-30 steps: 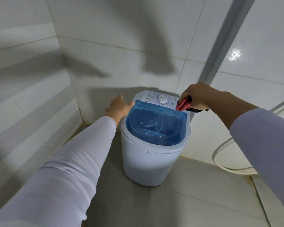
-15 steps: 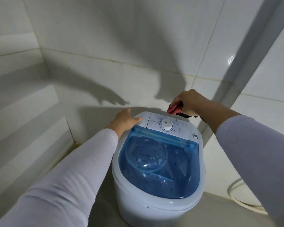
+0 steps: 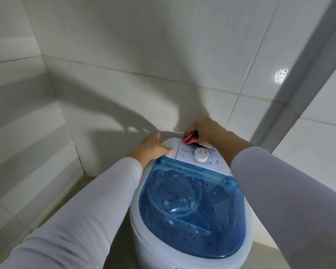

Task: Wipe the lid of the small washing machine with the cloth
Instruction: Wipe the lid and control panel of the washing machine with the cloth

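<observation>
Red cloth (image 3: 189, 139) is bunching in your right hand (image 3: 206, 133) behind the dial (image 3: 201, 155); your left hand (image 3: 153, 146), open, is pressing the washing machine (image 3: 169, 144), tiled walls (image 3: 124, 74) crowding close.

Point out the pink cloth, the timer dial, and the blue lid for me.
pink cloth (image 3: 189, 139), head view, on the bunched fold showing.
timer dial (image 3: 201, 154), head view, on the knob's top face.
blue lid (image 3: 194, 216), head view, mid-panel.

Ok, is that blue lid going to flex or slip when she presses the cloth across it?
The blue lid looks like thin see-through plastic, so it may flex slightly. Its glossy surface probably lets the cloth slide easily. The left hand rests on the machine's top, likely steadying it.
</observation>
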A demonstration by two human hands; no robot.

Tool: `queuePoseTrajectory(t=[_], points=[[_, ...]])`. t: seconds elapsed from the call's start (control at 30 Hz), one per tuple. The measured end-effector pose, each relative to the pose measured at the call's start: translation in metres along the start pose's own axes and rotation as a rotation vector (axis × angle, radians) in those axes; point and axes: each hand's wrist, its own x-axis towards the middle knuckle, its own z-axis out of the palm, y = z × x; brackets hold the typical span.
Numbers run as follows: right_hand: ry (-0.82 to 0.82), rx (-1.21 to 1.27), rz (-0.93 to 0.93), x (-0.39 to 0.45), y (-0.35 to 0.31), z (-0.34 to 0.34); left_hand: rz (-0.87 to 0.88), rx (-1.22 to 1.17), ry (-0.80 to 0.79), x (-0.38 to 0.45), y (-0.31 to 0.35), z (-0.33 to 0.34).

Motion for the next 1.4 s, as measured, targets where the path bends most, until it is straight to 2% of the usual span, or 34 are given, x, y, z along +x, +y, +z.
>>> queuePoseTrajectory(t=[0.27, 0.5, 0.57, 0.73, 0.93, 1.17, 1.4], points=[[-0.068, -0.023, 0.055, 0.017, -0.003, 0.018, 0.020, 0.004, 0.006, -0.002, -0.002, 0.002], [-0.134, -0.018, -0.058, 0.013, -0.001, 0.018, 0.020, -0.001, 0.012, -0.003, -0.004, 0.003], [-0.105, -0.045, -0.130, 0.012, 0.000, 0.017, 0.017, -0.003, 0.011, -0.002, -0.004, 0.003], [-0.213, -0.051, -0.252, 0.007, 0.001, 0.018, -0.002, 0.004, 0.018, 0.000, -0.003, 0.005], [-0.266, -0.173, -0.331, -0.003, -0.004, 0.008, 0.000, 0.018, 0.013, -0.002, -0.002, 0.005], [-0.198, -0.244, -0.258, 0.006, 0.002, 0.008, -0.002, 0.038, 0.014, 0.000, -0.004, 0.004], [-0.162, -0.113, -0.131, 0.003, 0.016, 0.006, -0.004, 0.015, 0.014, -0.002, -0.005, 0.004]])
